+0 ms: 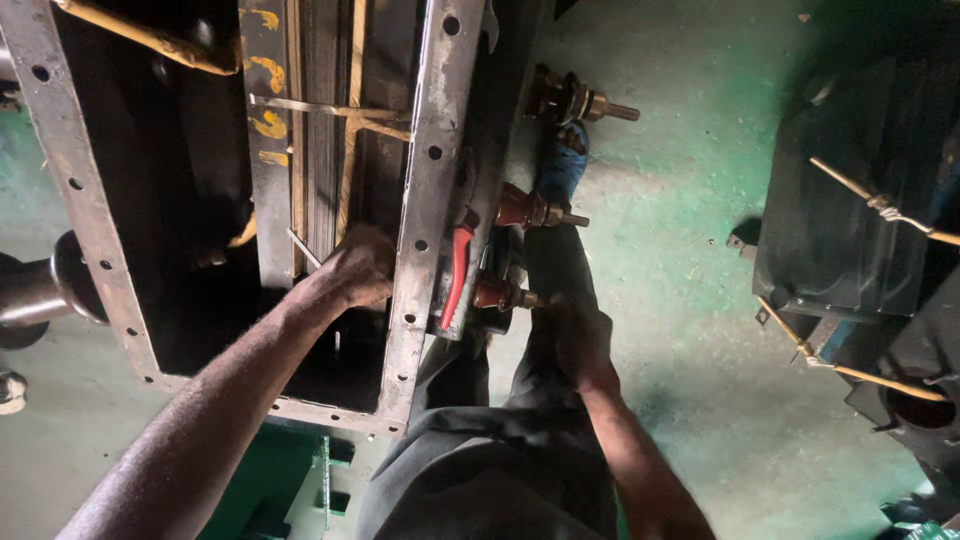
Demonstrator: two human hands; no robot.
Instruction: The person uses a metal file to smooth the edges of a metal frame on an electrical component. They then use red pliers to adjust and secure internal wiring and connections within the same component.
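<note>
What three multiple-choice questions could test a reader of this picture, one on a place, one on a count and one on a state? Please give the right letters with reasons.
1. Where is the left hand?
A. on the green floor
B. inside the open metal tank
C. on a shoe

2. How many brown bushings stick out of the tank's outer wall?
A. one
B. three
C. five

3. How does the tank stand?
A. open, without a lid
B. shut with a lid
C. wrapped in cloth

Answers: B, the hand reaches past the flange beside the inner core; B, three are seen one above another; A, the inside shows within the flange, which has bare bolt holes. The right hand is low beside the nearest bushing.
</note>
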